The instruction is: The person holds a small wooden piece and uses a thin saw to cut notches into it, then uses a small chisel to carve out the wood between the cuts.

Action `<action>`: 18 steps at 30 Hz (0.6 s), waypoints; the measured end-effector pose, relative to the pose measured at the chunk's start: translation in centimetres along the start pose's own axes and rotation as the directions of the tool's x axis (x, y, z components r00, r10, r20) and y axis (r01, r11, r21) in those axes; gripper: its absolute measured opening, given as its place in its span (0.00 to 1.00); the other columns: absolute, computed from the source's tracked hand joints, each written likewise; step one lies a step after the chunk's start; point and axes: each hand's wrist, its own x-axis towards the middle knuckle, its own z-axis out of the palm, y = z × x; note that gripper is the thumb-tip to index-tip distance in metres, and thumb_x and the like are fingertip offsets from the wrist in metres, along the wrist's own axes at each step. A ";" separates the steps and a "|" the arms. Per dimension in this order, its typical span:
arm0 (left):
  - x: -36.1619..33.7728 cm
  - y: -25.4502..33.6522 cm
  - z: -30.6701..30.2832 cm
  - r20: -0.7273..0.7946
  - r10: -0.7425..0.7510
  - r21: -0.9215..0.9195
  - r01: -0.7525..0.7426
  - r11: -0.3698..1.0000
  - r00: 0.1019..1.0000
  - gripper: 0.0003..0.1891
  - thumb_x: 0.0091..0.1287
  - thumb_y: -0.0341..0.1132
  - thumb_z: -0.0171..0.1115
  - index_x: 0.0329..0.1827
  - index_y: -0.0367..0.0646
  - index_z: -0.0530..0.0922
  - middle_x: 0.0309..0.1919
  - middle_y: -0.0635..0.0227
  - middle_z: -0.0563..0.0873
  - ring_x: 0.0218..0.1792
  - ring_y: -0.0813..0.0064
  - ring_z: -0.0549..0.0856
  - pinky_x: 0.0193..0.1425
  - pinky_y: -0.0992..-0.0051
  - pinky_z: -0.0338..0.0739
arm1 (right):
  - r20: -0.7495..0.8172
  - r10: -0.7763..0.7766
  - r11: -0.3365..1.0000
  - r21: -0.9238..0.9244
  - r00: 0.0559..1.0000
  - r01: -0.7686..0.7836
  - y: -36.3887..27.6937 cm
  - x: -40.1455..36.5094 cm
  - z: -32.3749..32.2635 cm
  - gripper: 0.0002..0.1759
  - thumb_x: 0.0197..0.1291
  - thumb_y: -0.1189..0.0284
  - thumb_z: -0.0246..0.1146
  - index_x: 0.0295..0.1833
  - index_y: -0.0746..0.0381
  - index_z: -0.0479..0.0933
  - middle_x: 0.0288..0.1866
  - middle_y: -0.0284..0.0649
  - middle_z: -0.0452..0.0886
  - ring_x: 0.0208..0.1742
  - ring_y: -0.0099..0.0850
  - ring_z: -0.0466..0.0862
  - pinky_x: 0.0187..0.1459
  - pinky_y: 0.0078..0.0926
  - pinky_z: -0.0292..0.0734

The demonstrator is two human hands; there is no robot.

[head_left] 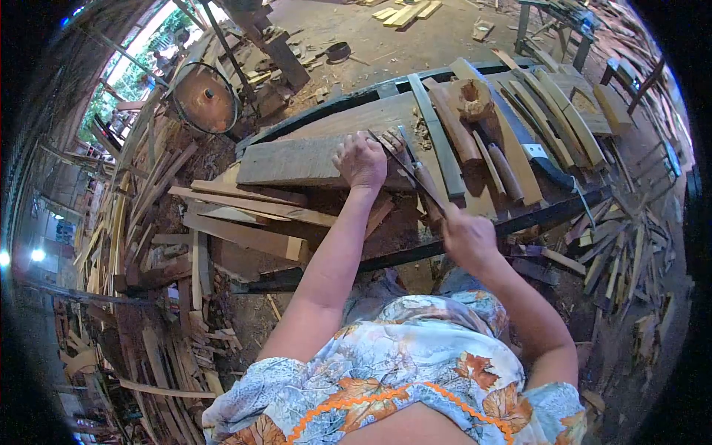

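My left hand (361, 161) rests on a thick weathered plank (289, 161), its fingers curled and closed. What they grip, if anything, is hidden. My right hand (469, 237) is wrapped round the near end of a long, thin dark tool (415, 178), perhaps a file. The tool slants up and left, its far end close to my left fingers. Beside that end lies a small, rough-cut piece of wood (391, 139). Between the tool and a grey-green strip lies a chisel (426, 178) with a wooden handle.
On the low bench (356, 256) lie wooden strips (552, 111), a round stick (506, 172), a hollowed wood block (475, 100) and a black-handled tool (545, 165). Scrap wood (623, 245) is piled at right, more planks at left. A round pan-like object (205, 98) stands back left.
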 end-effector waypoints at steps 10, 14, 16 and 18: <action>0.3 0.0 -0.3 0.038 0.016 0.000 -0.016 1.000 0.999 0.11 0.60 0.39 0.52 0.38 0.44 0.79 0.41 0.59 0.81 0.47 0.56 0.78 0.54 0.55 0.67 | -0.042 -0.022 1.000 0.012 0.999 0.022 -3.1 8.9 1.6 0.07 0.56 0.75 0.52 0.37 0.66 0.73 0.32 0.57 0.82 0.38 0.53 0.84 0.39 0.47 0.79; 0.1 -1.3 -0.7 0.101 -0.029 -0.165 0.045 0.985 0.994 0.12 0.61 0.40 0.52 0.39 0.44 0.79 0.41 0.59 0.81 0.48 0.55 0.77 0.54 0.55 0.67 | -0.029 -0.012 1.000 -0.009 0.999 0.012 -3.6 10.2 1.9 0.09 0.57 0.74 0.51 0.39 0.65 0.74 0.36 0.56 0.82 0.41 0.52 0.84 0.43 0.46 0.78; -0.2 -2.4 -1.7 0.141 0.065 -0.238 -0.030 0.971 0.988 0.12 0.61 0.42 0.54 0.40 0.46 0.79 0.40 0.60 0.80 0.49 0.55 0.76 0.55 0.54 0.67 | -0.009 -0.017 1.000 -0.021 1.000 0.017 -3.3 10.3 1.5 0.09 0.59 0.72 0.50 0.40 0.64 0.73 0.37 0.55 0.82 0.42 0.52 0.83 0.44 0.46 0.77; -1.1 -1.8 -1.7 0.077 0.004 -0.175 0.009 0.985 0.997 0.10 0.61 0.42 0.55 0.38 0.47 0.79 0.41 0.62 0.80 0.50 0.57 0.76 0.54 0.54 0.67 | 0.011 0.001 1.000 -0.028 1.000 -0.001 -3.6 10.2 1.7 0.10 0.59 0.72 0.50 0.40 0.64 0.73 0.36 0.55 0.82 0.42 0.51 0.83 0.44 0.45 0.77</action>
